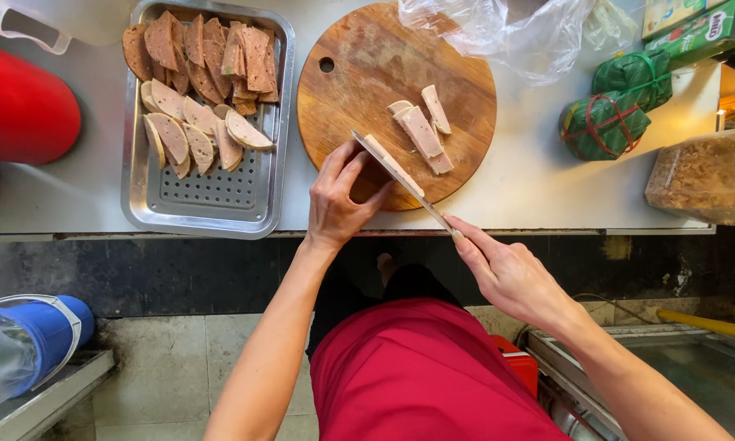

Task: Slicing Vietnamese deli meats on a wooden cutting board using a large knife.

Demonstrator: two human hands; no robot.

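1. The surface (547,180) is a pale counter, and everything sits on it. I'll use the round wooden cutting board (376,73) as my landmark.

2. Left of the board, just beside it, is a perforated metal tray (212,200). Its far half is packed with sliced sausage (200,90), darker brown pieces at the back and paler oval ones in front. The near half is bare.

3. Further left of the board, at the frame edge, there's a red rounded container (20,114).

4. Right of the board sit two green leaf-wrapped bundles (616,106) tied with red string. A crumpled clear plastic bag (498,28) lies just past the board's far right edge.

5. Left hand (339,200) is at the near edge of the board. Its fingers curl around a pale slice (392,167) lying along the blade, thumb on one side and fingertips on the other, so that grip is closed on the slice.

6. Right hand (510,273) is off the board's near right side, out over the surface's edge. Its grip is wrapped tight on the handle of the knife (433,211), index finger stretched along the top. The blade angles up and left onto the board.

7. A few more cut pale slices (423,131) lie near the middle of the board, just beyond the blade tip and not touching either hand.
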